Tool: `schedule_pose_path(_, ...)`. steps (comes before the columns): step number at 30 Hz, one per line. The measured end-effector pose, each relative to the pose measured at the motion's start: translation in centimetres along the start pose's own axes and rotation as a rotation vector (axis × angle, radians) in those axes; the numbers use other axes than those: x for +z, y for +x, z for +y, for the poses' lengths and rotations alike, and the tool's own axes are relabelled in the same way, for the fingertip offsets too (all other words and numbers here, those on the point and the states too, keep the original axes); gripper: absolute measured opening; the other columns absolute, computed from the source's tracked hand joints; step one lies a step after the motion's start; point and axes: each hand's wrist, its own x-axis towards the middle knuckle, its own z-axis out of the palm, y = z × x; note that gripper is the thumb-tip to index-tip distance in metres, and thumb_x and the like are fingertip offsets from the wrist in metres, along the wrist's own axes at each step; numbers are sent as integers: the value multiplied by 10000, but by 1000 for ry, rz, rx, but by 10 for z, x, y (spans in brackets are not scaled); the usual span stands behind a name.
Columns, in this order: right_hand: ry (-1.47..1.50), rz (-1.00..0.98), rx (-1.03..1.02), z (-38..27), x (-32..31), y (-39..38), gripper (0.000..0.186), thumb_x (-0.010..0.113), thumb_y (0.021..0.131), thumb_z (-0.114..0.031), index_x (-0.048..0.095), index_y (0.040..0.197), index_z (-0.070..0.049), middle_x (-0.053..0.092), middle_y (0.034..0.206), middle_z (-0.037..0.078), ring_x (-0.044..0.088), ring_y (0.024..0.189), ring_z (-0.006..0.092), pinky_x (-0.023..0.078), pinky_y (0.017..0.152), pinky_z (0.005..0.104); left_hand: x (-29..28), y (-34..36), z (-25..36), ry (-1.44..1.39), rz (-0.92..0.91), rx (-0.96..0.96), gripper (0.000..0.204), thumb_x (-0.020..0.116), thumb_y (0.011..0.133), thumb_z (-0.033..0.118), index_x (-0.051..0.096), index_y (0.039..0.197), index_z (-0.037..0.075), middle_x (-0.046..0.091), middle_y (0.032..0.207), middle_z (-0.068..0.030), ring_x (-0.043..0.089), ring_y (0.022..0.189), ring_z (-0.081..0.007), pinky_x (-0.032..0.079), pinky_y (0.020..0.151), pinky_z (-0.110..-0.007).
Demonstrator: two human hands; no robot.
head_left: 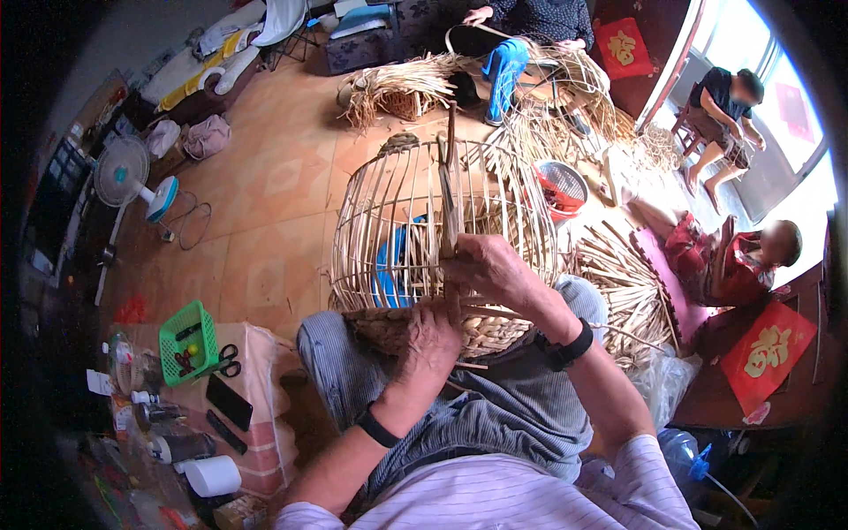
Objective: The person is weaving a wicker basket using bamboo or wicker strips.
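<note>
A partly woven basket (397, 221) of thin cane ribs rests across my lap. Its lower band (495, 333) is braided from thick straw-coloured strands. My left hand (431, 336) is closed on the braided band at its near side, fingers bent over the edge. Just above and to the right, my right hand (496, 276) is closed around a flat plant-fibre strand (449, 194) that stands upright against the ribs. The strand's lower end is hidden by my fingers. Through the ribs shows something blue (390, 265).
Loose strands (618, 283) fan out on the floor at right, near a metal basin (563, 185). At left, a low table holds a green basket (187, 343), scissors (229, 360) and a phone (229, 402); a fan (124, 172) stands beyond. Other people sit ahead and at right.
</note>
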Motion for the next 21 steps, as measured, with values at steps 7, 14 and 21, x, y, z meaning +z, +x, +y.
schedule_pose_path(7, -105, -9, -26, -5, -6, -2, 216, 772, 976, -165, 706, 1013, 37, 660, 760, 96, 540, 696, 134, 499, 644, 360, -11, 2, 1, 350, -13, 76, 614, 586, 918, 181, 538, 1471, -81, 653, 1033, -106, 632, 971, -221, 489, 879, -350)
schedule_pose_path(14, -160, 22, -67, -4, -5, -8, 203, 770, 961, -187, 716, 973, 8, 664, 751, 164, 614, 692, 236, 526, 651, 405, -2, 12, -9, -45, -53, 56, 324, 580, 897, 97, 677, 1180, -26, 691, 1005, -159, 646, 977, -324, 495, 937, -468)
schedule_pose_path(21, -546, 121, -145, 27, 16, -19, 257, 800, 881, -316, 715, 870, -74, 707, 779, 168, 693, 721, 426, 562, 608, 469, 29, 17, -14, -481, 251, -7, 117, 641, 925, 75, 663, 1023, 14, 629, 952, -183, 604, 969, -377, 464, 911, -493)
